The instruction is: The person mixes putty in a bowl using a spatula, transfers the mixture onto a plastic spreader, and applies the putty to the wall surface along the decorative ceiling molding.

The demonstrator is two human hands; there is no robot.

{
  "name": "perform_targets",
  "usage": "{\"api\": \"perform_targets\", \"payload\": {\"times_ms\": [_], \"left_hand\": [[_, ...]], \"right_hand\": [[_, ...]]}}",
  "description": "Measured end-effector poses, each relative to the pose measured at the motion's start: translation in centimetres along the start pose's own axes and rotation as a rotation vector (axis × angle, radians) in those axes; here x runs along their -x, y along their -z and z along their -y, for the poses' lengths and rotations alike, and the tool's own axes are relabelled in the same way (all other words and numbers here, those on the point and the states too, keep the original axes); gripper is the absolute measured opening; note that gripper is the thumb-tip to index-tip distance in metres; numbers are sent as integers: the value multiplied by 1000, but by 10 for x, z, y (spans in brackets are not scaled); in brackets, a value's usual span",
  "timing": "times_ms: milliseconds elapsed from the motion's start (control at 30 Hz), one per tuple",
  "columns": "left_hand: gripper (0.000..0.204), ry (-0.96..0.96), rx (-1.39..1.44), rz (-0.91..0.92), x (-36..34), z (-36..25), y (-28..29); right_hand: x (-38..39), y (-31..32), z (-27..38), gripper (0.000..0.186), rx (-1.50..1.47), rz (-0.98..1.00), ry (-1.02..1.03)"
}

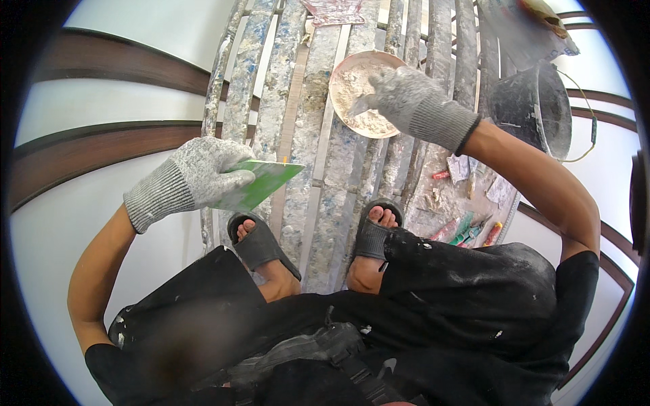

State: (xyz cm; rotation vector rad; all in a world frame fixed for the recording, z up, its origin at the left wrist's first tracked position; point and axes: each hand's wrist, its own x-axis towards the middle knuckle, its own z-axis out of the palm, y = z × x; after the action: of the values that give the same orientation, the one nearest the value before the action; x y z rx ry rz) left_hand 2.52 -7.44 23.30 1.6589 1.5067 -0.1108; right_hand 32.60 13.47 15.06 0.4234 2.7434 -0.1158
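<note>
My left hand (215, 170), in a pale knitted glove dusted white, is closed on the edge of a flat green plate (261, 181) with whitish smears. The plate is held above the plank platform, left of my feet. Over a round, shallow bowl (336, 115) of off-white powder (362, 74) reaches my right hand (409, 101), gloved in grey. Its thumb and fingers point down at the powder and look apart, with no tool visible between them. The undersides of those fingers are hidden.
The slatted platform (315, 88) under my sandalled feet is crusted with paint and plaster. At right stand a black bucket (525, 108) with a wire handle and a sack (535, 34). Scrapers and green-handled pliers (469, 232) lie nearer. Pinkish plastic (335, 11) lies at the far end.
</note>
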Motion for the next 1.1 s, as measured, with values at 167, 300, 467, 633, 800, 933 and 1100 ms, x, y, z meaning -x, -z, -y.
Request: {"api": "perform_targets", "payload": {"times_ms": [167,300,467,633,800,933,1100], "left_hand": [[36,-7,14,-34,0,2,-2],[35,-16,-7,-48,7,11,-6],[46,44,-32,70,2,15,-5],[40,-7,-26,-27,-1,16,-8],[46,34,-43,29,0,11,-3],[47,60,-19,59,5,14,-4],[36,60,49,10,4,17,-10]], "right_hand": [[11,-15,-1,28,173,9,135],[26,0,-9,23,199,134,65],[39,-1,-55,20,137,102,-64],[36,-24,-100,37,54,63,-222],[36,-43,-97,25,108,1,-166],[37,-45,-81,18,61,-30,-86],[39,-37,-66,19,34,56,-54]]}}
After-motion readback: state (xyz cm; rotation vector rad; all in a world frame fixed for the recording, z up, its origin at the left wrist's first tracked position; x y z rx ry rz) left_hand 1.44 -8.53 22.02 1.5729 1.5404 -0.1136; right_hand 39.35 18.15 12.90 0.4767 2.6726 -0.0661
